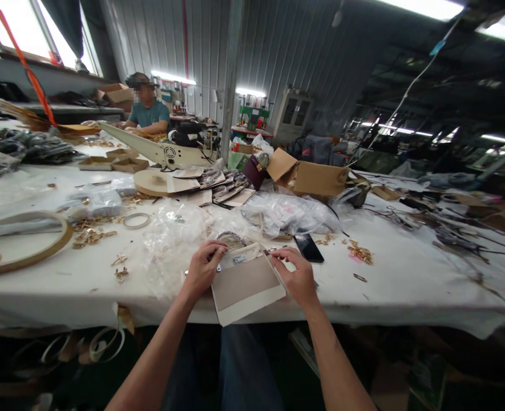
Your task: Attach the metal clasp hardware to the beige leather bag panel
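Observation:
A flat beige and cream panel (246,282) lies tilted at the table's front edge, its near corner reaching over the edge. A small metallic piece (238,259) sits near its top. At the panel's upper left corner is my left hand (206,265), thumb and fingers pinched together; what they hold is too small to name. My right hand (294,273) is at the upper right corner, its fingertips closed around a small dark piece (266,252) by the panel's edge. Behind the panel lies crumpled clear plastic (170,228).
A black phone (308,248) lies right of the hands. Gold metal pieces (360,252) are scattered farther right, more (92,233) at left beside a large tape roll (66,237). A cardboard box (320,178) stands behind. A person (149,114) sits across the table.

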Tool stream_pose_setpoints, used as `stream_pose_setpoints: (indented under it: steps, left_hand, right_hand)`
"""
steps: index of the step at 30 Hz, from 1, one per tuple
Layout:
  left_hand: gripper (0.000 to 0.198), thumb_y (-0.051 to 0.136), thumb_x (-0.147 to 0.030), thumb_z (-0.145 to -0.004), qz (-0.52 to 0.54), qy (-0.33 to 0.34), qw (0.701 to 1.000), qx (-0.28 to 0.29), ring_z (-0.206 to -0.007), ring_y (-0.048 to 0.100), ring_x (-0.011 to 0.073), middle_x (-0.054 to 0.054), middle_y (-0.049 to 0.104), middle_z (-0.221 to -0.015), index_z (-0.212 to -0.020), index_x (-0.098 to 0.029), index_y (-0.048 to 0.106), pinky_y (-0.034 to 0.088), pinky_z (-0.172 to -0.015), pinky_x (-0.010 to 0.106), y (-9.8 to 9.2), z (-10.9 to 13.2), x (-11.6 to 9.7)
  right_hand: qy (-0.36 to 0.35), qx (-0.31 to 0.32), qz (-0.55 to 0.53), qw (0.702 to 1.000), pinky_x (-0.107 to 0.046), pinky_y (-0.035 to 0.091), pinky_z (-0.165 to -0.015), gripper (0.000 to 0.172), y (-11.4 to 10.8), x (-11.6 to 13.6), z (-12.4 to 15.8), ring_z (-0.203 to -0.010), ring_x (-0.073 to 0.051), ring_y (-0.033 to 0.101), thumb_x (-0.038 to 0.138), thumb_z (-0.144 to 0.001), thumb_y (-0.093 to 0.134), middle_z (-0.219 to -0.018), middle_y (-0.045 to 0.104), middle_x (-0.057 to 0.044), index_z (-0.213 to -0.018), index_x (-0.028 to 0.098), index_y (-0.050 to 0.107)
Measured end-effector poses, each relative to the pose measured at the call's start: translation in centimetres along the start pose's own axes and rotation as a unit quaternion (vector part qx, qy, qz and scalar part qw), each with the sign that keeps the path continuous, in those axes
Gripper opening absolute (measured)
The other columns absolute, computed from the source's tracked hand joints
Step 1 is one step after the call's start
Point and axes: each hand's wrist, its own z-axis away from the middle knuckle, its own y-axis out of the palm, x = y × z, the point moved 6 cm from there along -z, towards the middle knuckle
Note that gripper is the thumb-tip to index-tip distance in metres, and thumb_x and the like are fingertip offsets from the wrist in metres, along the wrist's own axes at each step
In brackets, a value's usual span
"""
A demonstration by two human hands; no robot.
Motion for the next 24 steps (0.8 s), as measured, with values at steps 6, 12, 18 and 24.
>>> stream_pose_setpoints:
  steps: [6, 12, 18, 24]
  left_hand:
    - [0.037, 0.062, -0.046, -0.112, 0.007, -0.006, 1.000, -0.028, -0.119, 0.074, 0.0286, 0.010, 0.081, -0.121, -0.096, -0.024, 0.086, 0.055, -0.111, 0.041, -0.5, 0.0, 0.2]
    - [0.032, 0.065, -0.042, -0.109, -0.003, -0.006, 0.999, -0.034, -0.114, 0.075, 0.0279, 0.010, 0.081, -0.117, -0.094, -0.023, 0.085, 0.055, -0.106, 0.040, -0.6, 0.0, 0.0]
    - [0.034, 0.063, -0.042, -0.110, -0.016, -0.009, 0.999, -0.034, -0.111, 0.075, 0.0271, 0.010, 0.081, -0.112, -0.093, -0.022, 0.084, 0.056, -0.105, 0.039, -0.6, 0.0, -0.2]
    - [0.034, 0.063, -0.042, -0.111, -0.012, -0.003, 0.999, -0.038, -0.108, 0.075, 0.0269, 0.009, 0.080, -0.108, -0.092, -0.023, 0.084, 0.055, -0.103, 0.039, -0.6, -0.1, 0.3]
  right_hand:
    - [-0.132, 0.194, 0.078, 0.969, -0.046, 0.054, -0.107, 0.024, 5.6, 4.8, -1.9, -0.116, -0.028, 0.070, 0.010, -0.106, 0.074, -0.121, 0.079, -0.007, -0.120, 0.027, 0.084]
    - [-0.151, 0.270, 0.117, 0.944, -0.045, 0.054, -0.103, 0.028, 8.1, 5.7, -3.6, -0.112, -0.028, 0.069, 0.000, -0.105, 0.069, -0.113, 0.078, -0.007, -0.111, 0.023, 0.085]
    - [-0.126, 0.317, 0.081, 0.937, -0.038, 0.054, -0.099, 0.028, 7.8, 5.7, -4.6, -0.107, -0.025, 0.071, -0.001, -0.102, 0.072, -0.111, 0.077, -0.007, -0.110, 0.023, 0.086]
    - [-0.114, 0.367, 0.107, 0.917, -0.033, 0.052, -0.097, 0.029, 8.2, 5.5, -5.7, -0.101, -0.022, 0.072, 0.001, -0.102, 0.072, -0.109, 0.078, -0.006, -0.112, 0.023, 0.088]
